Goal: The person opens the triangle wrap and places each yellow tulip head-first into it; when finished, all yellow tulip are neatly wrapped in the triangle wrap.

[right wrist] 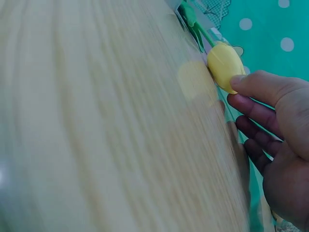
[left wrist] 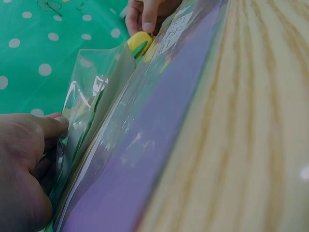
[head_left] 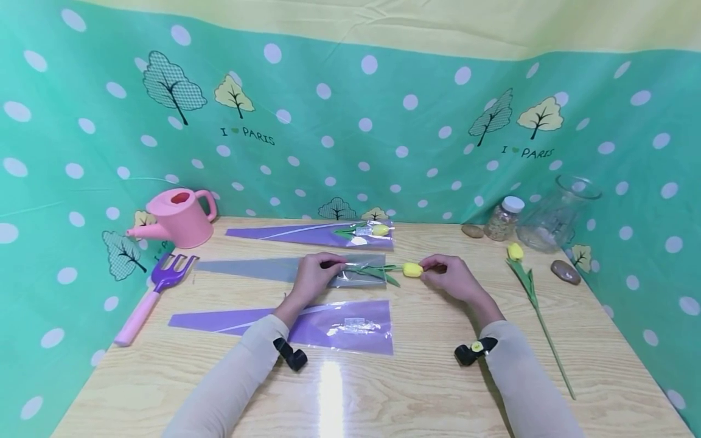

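Note:
A yellow tulip (head_left: pixel 412 269) lies partly inside a grey clear-fronted flower sleeve (head_left: pixel 263 268), its bloom and a leaf tip outside the open right end. My right hand (head_left: pixel 451 278) pinches the bloom at its tip between thumb and fingers, as the right wrist view also shows with the yellow bloom (right wrist: pixel 224 65). My left hand (head_left: pixel 314 280) pinches the sleeve's near-middle film; in the left wrist view its thumb presses the clear film (left wrist: pixel 82 96). Green stem and leaves show through the plastic.
Behind lies a purple sleeve (head_left: pixel 296 234) holding a yellow tulip; another purple sleeve (head_left: pixel 339 328) lies in front. At left are a pink watering can (head_left: pixel 183 222) and toy fork (head_left: pixel 148 304). At right: a loose tulip (head_left: pixel 539 310), stones (head_left: pixel 565 272), a jar (head_left: pixel 502 220), a glass vase (head_left: pixel 555 213).

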The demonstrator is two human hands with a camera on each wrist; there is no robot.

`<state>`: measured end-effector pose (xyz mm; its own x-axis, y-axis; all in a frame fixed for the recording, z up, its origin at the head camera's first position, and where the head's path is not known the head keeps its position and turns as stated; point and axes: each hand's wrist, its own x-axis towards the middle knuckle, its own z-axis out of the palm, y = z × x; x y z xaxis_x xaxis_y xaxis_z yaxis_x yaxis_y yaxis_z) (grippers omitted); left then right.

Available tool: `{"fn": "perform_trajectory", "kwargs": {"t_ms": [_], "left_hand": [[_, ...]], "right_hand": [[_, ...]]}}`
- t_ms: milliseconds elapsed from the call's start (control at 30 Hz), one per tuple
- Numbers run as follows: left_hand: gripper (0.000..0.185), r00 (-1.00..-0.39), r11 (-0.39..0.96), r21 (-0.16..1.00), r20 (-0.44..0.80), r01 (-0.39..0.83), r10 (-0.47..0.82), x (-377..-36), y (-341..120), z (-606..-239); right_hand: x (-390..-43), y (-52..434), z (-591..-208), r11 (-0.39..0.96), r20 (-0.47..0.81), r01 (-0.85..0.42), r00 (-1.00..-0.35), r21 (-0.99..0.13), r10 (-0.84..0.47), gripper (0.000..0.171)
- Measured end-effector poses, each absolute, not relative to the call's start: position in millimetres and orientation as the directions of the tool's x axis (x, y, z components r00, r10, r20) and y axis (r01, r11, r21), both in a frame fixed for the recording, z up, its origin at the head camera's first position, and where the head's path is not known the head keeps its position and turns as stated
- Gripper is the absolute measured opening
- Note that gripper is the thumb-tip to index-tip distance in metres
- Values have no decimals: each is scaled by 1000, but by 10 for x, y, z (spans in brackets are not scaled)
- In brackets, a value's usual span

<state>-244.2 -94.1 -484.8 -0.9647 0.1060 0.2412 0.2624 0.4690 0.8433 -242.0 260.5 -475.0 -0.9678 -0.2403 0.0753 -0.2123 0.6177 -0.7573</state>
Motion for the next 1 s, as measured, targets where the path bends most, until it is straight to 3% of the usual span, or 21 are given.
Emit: {"fn": "perform_trajectory", "kwargs": {"t_ms": [700, 1000], "left_hand": [[13, -963, 435, 860, 246, 267, 105, -2454, -903, -4833], [13, -965, 471, 842, 236, 264, 118, -2502, -872, -4729]], "right_hand": [[-2452, 2254, -4698, 508, 106, -227, -961, -831, -256, 28], [-2518, 1978, -4717, 395, 131, -230, -956, -890, -261, 29]]}}
